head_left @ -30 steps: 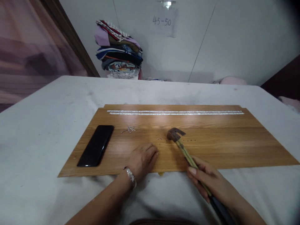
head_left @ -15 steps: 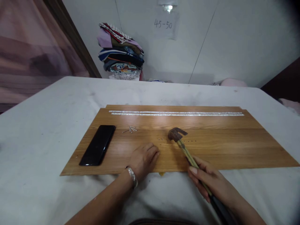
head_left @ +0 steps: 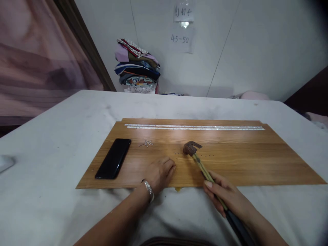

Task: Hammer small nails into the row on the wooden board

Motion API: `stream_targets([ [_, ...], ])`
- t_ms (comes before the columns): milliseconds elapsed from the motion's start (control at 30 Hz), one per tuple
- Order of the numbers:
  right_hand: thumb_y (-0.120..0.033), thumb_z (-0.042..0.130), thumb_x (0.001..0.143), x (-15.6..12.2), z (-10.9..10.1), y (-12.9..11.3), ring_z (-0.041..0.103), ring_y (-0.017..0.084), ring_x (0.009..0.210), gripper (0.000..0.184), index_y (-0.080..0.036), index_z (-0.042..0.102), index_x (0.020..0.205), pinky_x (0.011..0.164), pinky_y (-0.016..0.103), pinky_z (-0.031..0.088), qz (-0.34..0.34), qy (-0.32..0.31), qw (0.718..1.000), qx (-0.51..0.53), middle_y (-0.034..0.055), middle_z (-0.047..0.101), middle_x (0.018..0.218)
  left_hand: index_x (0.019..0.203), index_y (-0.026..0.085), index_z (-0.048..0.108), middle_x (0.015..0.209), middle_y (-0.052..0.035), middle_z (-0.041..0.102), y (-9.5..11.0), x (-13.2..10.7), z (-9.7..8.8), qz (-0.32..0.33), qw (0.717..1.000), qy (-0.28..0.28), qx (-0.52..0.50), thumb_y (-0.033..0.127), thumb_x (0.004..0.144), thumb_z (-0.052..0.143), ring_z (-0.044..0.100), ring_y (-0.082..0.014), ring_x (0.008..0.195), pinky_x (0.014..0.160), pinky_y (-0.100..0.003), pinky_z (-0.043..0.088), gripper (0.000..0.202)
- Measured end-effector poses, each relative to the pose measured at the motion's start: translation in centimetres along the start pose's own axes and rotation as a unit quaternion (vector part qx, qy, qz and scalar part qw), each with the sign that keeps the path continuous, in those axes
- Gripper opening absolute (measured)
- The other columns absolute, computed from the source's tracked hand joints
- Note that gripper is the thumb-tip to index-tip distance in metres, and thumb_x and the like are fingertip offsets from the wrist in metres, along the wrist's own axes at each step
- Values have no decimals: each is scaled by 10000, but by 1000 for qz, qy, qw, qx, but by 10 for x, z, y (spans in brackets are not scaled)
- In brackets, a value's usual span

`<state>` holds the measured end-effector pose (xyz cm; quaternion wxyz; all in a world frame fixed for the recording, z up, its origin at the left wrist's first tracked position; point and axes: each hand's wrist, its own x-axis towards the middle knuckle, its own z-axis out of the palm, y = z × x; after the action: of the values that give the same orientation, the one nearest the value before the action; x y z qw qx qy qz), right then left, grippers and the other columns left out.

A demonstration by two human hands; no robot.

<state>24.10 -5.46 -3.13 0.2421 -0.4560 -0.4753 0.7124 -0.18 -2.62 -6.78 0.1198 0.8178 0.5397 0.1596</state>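
Observation:
A claw hammer (head_left: 202, 165) with a rusty head and a yellow and black handle is in my right hand (head_left: 222, 193), fingers wrapped round the shaft. Its head is over the middle of the wooden board (head_left: 256, 160). My left hand (head_left: 160, 172), with a silver bracelet (head_left: 148, 190) at the wrist, rests on the board left of the hammer. Its fingers are curled, and anything beneath them is hidden. A row of small nail heads (head_left: 209, 155) runs across the board behind and beside the hammer head. Several loose nails (head_left: 146, 143) lie in a little pile beyond my left hand.
A black phone (head_left: 113, 159) lies at the board's left end. Two white measuring strips (head_left: 194, 127) run along its far side. The board lies on a white-covered table (head_left: 46, 153). Folded cloths (head_left: 138, 68) are stacked behind the table, before a wall with paper notes (head_left: 180, 39).
The view has tilted up and shifted slightly, so more of the wall shows. Both hands and the hammer keep nearly the same places over the board.

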Motion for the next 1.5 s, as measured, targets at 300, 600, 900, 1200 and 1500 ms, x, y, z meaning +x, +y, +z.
stream_targets([
  [300,-478,544,854,4,3,0,303,18,311,317,-195,442,751,285,138,331,-28,-4,1000,-11,-98,417,541,804,191,581,804,-33,618,-3,1,4,6,1000,24,-1,240,910,434,580,-144,753,707,-273,460,188],
  [600,-518,570,814,8,9,-1,344,18,310,347,-191,453,820,277,130,324,-50,-21,999,-3,-99,439,564,829,193,577,820,-27,609,-6,0,3,-3,1000,14,-13,275,929,397,578,-144,769,706,-266,447,222],
  [900,-493,567,819,13,6,2,354,19,310,330,-194,439,762,275,130,325,-76,-19,997,9,-102,441,548,829,189,575,817,-27,602,-11,0,3,-1,1000,10,-16,295,937,378,575,-143,758,699,-266,447,248],
  [1200,-506,559,816,16,3,6,343,23,293,341,-199,426,752,267,140,329,-90,-19,996,9,-111,441,531,799,190,569,801,-21,608,-5,2,-1,-8,1000,14,-17,244,922,394,566,-131,749,711,-267,458,221],
  [1500,-491,558,821,15,1,3,339,18,297,343,-192,433,711,268,138,341,-109,-7,994,1,-104,429,538,814,187,579,821,-30,607,-7,2,2,-9,1000,22,-13,246,916,406,575,-141,782,738,-271,458,210],
])
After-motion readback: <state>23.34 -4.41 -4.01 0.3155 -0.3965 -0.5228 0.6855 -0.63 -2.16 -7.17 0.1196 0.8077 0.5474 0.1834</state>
